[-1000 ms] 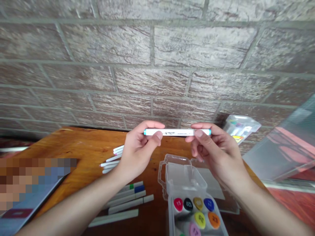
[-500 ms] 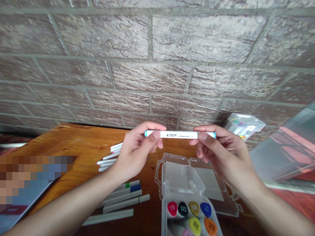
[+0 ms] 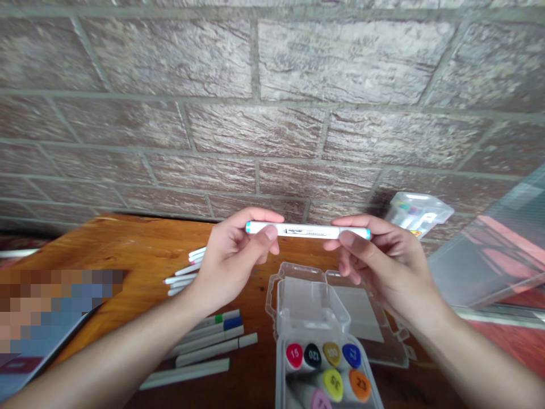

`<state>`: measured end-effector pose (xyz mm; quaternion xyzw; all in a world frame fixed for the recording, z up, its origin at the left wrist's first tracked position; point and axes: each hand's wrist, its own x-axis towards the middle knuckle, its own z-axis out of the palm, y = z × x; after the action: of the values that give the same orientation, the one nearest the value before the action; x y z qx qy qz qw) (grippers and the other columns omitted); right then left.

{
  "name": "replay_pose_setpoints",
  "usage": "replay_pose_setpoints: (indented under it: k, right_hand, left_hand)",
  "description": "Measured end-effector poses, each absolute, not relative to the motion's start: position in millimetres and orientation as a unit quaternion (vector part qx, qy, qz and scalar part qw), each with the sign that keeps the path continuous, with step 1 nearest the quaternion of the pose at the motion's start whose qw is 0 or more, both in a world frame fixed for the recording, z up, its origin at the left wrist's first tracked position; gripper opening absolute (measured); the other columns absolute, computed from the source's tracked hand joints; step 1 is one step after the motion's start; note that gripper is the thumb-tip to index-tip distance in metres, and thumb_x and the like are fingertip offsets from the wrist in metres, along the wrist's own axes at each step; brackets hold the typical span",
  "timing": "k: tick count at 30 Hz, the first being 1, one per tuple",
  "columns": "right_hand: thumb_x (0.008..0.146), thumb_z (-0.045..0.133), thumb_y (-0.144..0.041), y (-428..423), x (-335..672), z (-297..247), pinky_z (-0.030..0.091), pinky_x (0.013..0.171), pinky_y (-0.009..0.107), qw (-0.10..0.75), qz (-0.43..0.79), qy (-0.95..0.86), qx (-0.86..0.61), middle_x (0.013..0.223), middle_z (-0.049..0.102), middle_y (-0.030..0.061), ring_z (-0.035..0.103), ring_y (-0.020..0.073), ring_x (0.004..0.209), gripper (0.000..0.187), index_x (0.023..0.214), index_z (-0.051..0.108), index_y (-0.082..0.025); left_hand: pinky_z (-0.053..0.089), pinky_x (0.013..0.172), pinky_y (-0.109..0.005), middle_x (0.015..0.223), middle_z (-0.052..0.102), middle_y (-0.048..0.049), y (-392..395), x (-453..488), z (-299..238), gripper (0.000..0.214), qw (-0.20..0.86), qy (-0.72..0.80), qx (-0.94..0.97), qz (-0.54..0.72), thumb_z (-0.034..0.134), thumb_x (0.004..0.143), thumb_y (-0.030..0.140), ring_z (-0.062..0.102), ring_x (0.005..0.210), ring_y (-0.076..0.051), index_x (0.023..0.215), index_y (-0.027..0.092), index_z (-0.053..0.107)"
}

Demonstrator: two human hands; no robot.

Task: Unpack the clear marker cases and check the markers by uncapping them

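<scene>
A white marker [image 3: 307, 230] with light blue ends and dark print is held level in the air, between both hands. My left hand [image 3: 238, 255] pinches its left end between thumb and fingers. At the other end, my right hand [image 3: 378, 255] grips it the same way. Below the hands stands a clear plastic case [image 3: 313, 318] with its lid up. Several markers with numbered coloured caps, such as a red cap [image 3: 294, 355] and an orange cap [image 3: 360, 385], sit inside it. Loose white markers [image 3: 217, 346] lie on the table, partly hidden behind my left forearm.
The wooden table [image 3: 140, 244] meets a brick wall [image 3: 255, 130]. Another clear case [image 3: 419, 213] stands near the wall at the right, beside a translucent bin [image 3: 489, 255]. More markers [image 3: 183, 278] lie left of my left hand. A partly pixelated flat object [image 3: 51, 346] is at the lower left.
The view has shifted slightly, so most things sit a little further left. Both hands keep their hold on the marker, which has tilted very slightly.
</scene>
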<state>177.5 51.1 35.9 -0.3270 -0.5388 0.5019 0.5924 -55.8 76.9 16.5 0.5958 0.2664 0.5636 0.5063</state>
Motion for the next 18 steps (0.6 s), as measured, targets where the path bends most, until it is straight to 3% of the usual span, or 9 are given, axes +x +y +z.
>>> replay_pose_setpoints:
  k: [12, 18]
  right_hand:
    - [0.087, 0.085, -0.024, 50.2, 180.1, 38.4, 0.048, 0.04, 0.016, 0.592, 0.494, -0.546, -0.327, 0.08, 0.083, 0.0049, 0.065, 0.0101, 0.049, 0.017, 0.104, 0.084, -0.023]
    - [0.087, 0.086, -0.024, 49.3, 182.2, 37.3, 0.048, 0.04, 0.017, 0.592, 0.486, -0.551, -0.333, 0.079, 0.083, 0.0055, 0.065, 0.0107, 0.048, 0.017, 0.104, 0.084, -0.023]
  left_hand:
    - [0.033, 0.051, -0.02, 0.074, 0.07, -0.0021, 79.2, -54.3, 15.1, 0.018, 0.554, 0.188, 0.577, 0.57, 0.067, 0.099, 0.025, 0.04, 0.053, -0.007, 0.113, 0.022, 0.078]
    - [0.032, 0.051, -0.022, 0.077, 0.071, -0.0028, 78.6, -56.2, 13.9, 0.02, 0.537, 0.203, 0.593, 0.564, 0.069, 0.099, 0.029, 0.039, 0.052, -0.008, 0.116, 0.021, 0.076]
